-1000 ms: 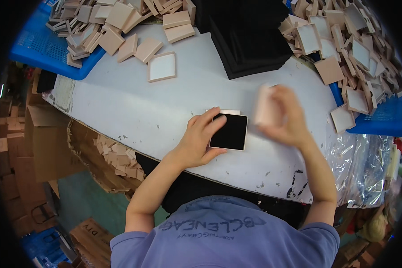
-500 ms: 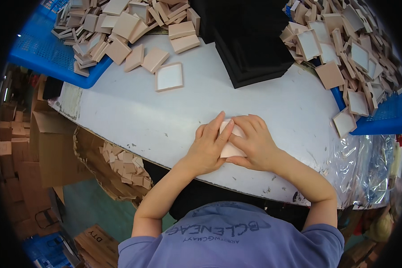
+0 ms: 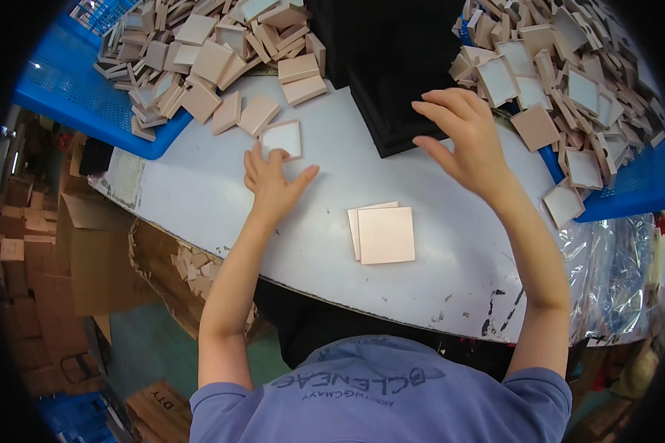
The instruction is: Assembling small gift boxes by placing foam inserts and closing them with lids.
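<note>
Two flat, pale pink square box pieces (image 3: 386, 235) lie on the table in front of me, the upper one overlapping and offset to the right of the lower. My left hand (image 3: 273, 183) is open with spread fingers, its fingertips at the near edge of a shallow pink box half (image 3: 283, 138) with a white inside. Nothing is in its grasp. At the near right corner of a stack of black square pads (image 3: 384, 111) hovers my right hand (image 3: 471, 144), open, thumb and fingers apart. Whether its fingertips touch the stack I cannot tell.
Heaps of pink box halves (image 3: 213, 60) fill a blue basket (image 3: 144, 144) at far left and another blue basket (image 3: 635, 188) at right. Clear plastic bags (image 3: 606, 273) lie at the table's right end. A carton of box pieces (image 3: 162, 258) stands below the left edge.
Both hands have let go of the pink piece they were pressing together and moved apart. The left went up and left to the box half, the right up to the black stack.
</note>
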Demonstrator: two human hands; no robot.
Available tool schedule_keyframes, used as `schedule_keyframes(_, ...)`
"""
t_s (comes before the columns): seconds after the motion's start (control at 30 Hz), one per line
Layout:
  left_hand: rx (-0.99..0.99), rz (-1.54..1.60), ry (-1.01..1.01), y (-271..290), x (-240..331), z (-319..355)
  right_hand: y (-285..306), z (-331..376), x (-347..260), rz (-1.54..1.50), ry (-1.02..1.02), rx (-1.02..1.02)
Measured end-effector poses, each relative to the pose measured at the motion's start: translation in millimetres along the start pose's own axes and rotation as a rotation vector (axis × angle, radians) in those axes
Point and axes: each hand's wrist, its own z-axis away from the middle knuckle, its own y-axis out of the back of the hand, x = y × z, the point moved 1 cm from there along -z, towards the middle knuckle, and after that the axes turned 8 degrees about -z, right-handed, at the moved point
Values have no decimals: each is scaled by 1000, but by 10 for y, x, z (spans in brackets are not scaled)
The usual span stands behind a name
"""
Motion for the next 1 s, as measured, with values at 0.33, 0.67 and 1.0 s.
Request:
schedule_keyframes(0.33,-31,318,-323,166,354,218,-141,-36,205,-107,-237,32)
schedule_keyframes(0.67,-206,500,-595,-3,814,837,-14,558,-566,118,233,149)
schedule_keyframes(1.0,-129,683,-524,-117,811,841,-268,830,-791,-143,118,-430)
